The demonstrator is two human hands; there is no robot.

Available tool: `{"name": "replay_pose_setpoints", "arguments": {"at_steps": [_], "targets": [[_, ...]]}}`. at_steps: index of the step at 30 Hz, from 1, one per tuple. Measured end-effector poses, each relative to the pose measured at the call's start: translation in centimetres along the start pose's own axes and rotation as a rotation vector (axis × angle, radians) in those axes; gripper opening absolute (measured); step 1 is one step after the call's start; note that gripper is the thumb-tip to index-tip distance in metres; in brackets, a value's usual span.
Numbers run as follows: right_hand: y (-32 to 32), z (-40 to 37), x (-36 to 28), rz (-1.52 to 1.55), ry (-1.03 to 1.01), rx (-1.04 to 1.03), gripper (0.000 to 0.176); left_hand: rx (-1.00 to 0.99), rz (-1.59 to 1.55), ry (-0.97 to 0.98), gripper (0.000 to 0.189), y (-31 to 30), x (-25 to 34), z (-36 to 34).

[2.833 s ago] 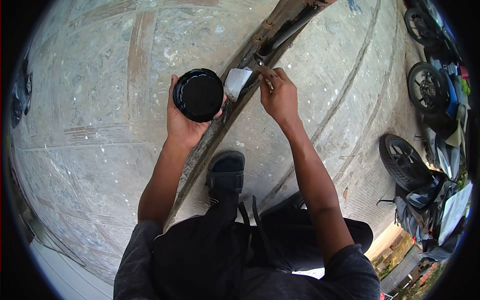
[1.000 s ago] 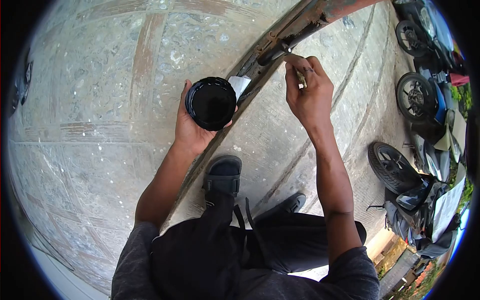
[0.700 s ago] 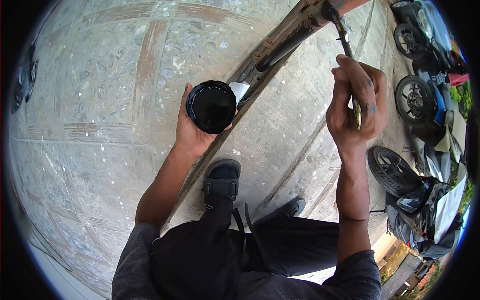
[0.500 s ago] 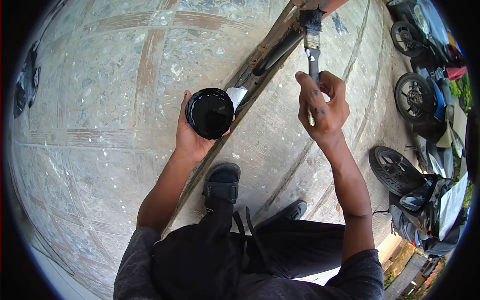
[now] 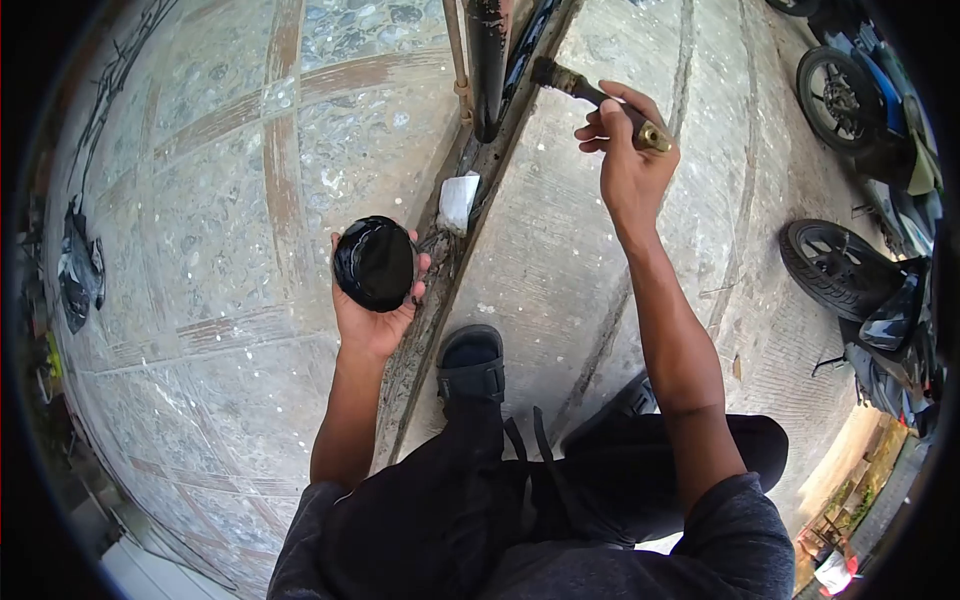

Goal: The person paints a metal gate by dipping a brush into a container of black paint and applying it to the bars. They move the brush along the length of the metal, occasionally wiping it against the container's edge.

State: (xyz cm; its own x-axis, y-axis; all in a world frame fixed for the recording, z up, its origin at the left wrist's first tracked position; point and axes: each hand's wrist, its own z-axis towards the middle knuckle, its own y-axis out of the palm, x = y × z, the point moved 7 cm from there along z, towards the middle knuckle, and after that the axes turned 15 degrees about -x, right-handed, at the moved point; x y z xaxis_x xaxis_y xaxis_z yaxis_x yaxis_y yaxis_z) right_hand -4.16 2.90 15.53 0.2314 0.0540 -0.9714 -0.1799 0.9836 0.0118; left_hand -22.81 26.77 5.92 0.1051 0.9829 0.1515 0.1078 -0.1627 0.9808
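**Brush at the dark tube, black tin held in the palm**

Head view: the right hand (image 5: 625,160) is in the upper middle of the frame, fingers closed around the handle of one brush (image 5: 590,95). The handle runs between thumb and fingers, and its brass-coloured end sticks out past the knuckles to the right. The brush head points up and to the left and meets a dark tube (image 5: 487,60) that comes down from the top edge. Whether the bristles press on the tube cannot be told.

The left hand (image 5: 375,325) is left of centre, palm up. Its fingers curl round one round black tin (image 5: 375,265), with the thumb on the tin's left rim and the fingertips on its right rim. The tin's top shows a glossy black surface. Tin and brush are well apart.

A rusty rail (image 5: 425,330) runs from the tube down toward the lower middle, just right of the tin. One white scrap (image 5: 458,203) lies on the rail, between the tin and the tube.

Below the hands are the person's two feet, a sandal (image 5: 472,365) just beside the rail and a shoe (image 5: 632,398) to its right. Both stand on the concrete floor (image 5: 560,250).

Two motorbike wheels show on the right, one at the upper right (image 5: 840,95) and one at mid right (image 5: 835,270). Nothing lies between either hand and what it holds.
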Motion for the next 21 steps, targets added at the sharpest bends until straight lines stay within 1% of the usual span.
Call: {"name": "replay_pose_setpoints", "arguments": {"at_steps": [1,2,4,6,7,8,10,13,14,16,17,20,21], "targets": [[-1.2,0.7,-0.1,0.175,-0.031,0.078,0.023,-0.005,-0.019,-0.007,0.069,0.3,0.0,-0.2],[-2.1,1.2,0.4,0.333,-0.032,0.113,0.028,-0.008,-0.039,-0.013,0.068,0.6,-0.1,-0.5],[-2.2,1.7,1.5,0.735,-0.046,0.095,0.032,-0.044,-0.063,-0.037,0.067,0.7,0.3,-1.3],[-0.5,2.1,3.6,1.049,-0.025,-0.001,0.035,-0.059,-0.065,-0.056,0.066,1.6,0.6,-1.9],[0.7,2.0,4.7,1.099,0.014,-0.013,0.036,-0.093,-0.033,-0.11,0.053,1.9,0.9,-2.2],[1.8,1.8,5.9,1.144,0.065,-0.026,0.036,-0.084,-0.024,-0.105,0.052,2.2,1.2,-2.5],[3.1,0.7,9.0,1.106,0.199,0.001,0.032,-0.07,-0.012,-0.09,0.051,2.8,1.5,-2.6],[1.1,-1.3,11.8,0.819,0.332,0.166,0.024,-0.098,-0.01,-0.089,0.05,4.0,1.2,-2.4],[0.3,-1.4,11.9,0.674,0.31,0.187,0.021,-0.106,-0.017,-0.083,0.05,4.0,1.1,-2.2],[-0.9,-1.1,9.7,0.378,0.275,0.211,0.018,-0.097,-0.024,-0.095,0.05,3.7,0.9,-2.0],[-0.6,-0.4,8.4,0.307,0.256,0.202,0.016,-0.093,-0.027,-0.102,0.051,3.5,0.7,-2.0],[1.5,2.6,3.2,0.034,0.058,0.024,0.016,-0.088,-0.041,-0.106,0.05,2.9,0.2,-1.7],[1.8,3.3,1.4,0.056,-0.029,0.022,0.016,-0.095,-0.041,-0.111,0.05,2.9,0.1,-1.5]]}}
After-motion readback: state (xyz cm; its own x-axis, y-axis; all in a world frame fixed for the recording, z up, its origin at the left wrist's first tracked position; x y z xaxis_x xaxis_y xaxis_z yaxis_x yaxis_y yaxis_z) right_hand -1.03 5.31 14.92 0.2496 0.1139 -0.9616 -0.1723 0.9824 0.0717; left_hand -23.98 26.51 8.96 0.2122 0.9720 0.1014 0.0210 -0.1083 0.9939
